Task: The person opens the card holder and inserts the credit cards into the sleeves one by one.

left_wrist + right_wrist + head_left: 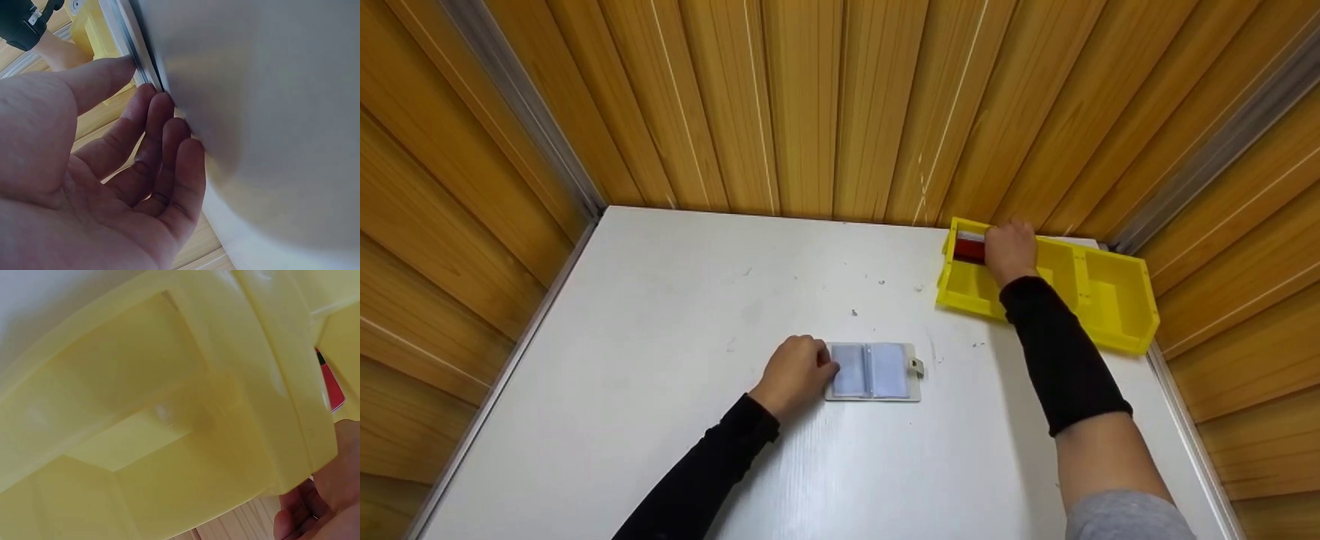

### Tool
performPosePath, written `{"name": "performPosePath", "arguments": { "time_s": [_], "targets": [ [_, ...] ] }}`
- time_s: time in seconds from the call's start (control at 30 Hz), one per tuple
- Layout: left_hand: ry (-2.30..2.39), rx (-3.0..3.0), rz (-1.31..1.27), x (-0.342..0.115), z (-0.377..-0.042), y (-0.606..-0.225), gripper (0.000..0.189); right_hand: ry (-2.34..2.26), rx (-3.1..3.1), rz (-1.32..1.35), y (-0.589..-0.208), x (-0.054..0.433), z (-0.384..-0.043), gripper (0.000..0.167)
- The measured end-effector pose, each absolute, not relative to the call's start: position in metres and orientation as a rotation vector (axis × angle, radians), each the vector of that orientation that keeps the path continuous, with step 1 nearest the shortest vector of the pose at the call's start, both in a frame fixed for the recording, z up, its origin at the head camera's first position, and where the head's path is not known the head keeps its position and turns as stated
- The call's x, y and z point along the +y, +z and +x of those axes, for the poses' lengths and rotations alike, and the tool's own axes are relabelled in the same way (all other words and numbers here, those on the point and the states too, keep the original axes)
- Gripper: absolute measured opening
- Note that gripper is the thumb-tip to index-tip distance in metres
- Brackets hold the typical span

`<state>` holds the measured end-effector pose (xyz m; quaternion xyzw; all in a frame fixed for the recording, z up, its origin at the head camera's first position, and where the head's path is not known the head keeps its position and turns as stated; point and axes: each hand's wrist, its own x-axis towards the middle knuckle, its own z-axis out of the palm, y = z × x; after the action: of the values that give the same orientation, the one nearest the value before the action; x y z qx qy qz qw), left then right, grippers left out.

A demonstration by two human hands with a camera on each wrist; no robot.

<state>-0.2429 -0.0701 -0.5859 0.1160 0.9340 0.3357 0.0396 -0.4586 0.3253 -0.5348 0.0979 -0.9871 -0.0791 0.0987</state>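
Note:
A small card holder (890, 371) with clear plastic sleeves lies open on the white table, its snap tab at the right edge. My left hand (797, 377) pinches its left edge; in the left wrist view the thumb and fingertips meet on the thin edge of the card holder (130, 36). My right hand (1011, 251) is at the back wall of the yellow bin (1112, 341), its fingers curled. Just left of it, red cards (969, 250) stand in the left compartment. In the right wrist view, a red card (333, 389) shows above the hand; whether the fingers hold anything is hidden.
The yellow bin has several compartments and stands at the table's back right corner. Wood-patterned walls (802, 105) rise behind and on both sides of the white table (675, 300). Small dark marks dot the tabletop.

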Motion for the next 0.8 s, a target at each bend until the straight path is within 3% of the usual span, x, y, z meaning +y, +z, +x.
{"name": "performPosePath", "arguments": {
  "time_s": [0.8],
  "targets": [
    [1.036, 2.862, 0.331, -0.0687, -0.2414, -0.5843, 0.022, -0.286, -2.977, 0.313, -0.5328, 0.3265, -0.4586, 0.018]
  ]
}}
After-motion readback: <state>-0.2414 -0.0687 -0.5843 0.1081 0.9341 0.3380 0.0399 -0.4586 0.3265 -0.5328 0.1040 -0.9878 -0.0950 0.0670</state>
